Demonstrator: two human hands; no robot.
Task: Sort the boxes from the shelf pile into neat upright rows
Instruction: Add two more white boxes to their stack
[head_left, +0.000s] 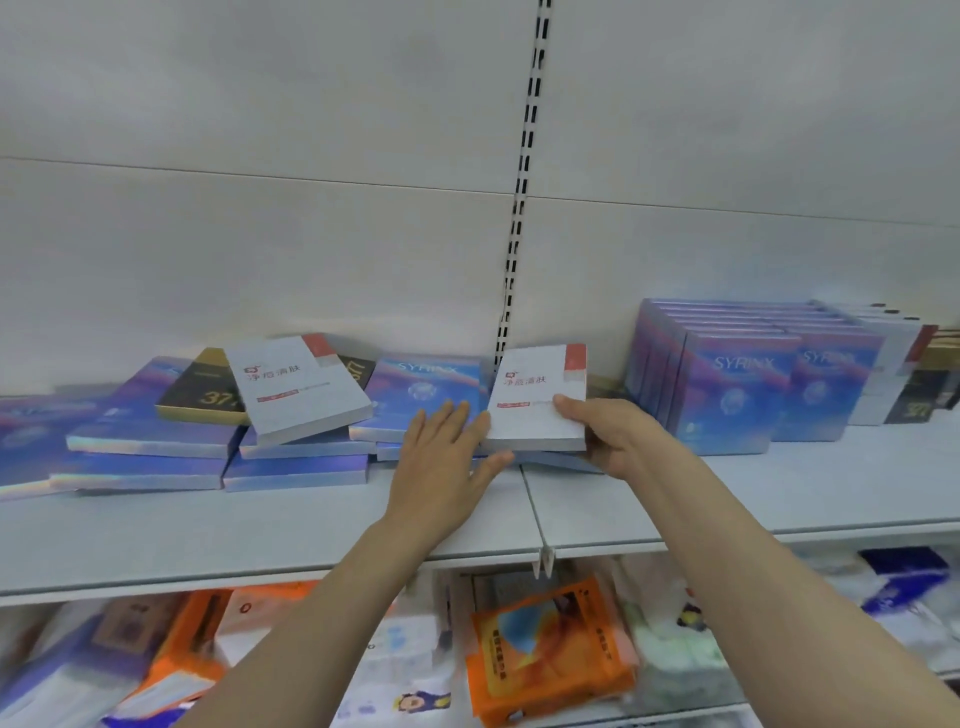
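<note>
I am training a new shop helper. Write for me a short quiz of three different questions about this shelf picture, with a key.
1. True or false: the right hand grips a white box with a red corner.
2. Which lettering shows on the upright blue-purple boxes? A) SYRINX B) OMEGA
3. Fill in: the left hand lies ____ with straight fingers beside that white box.

Key: 1 true; 2 A; 3 open
</note>
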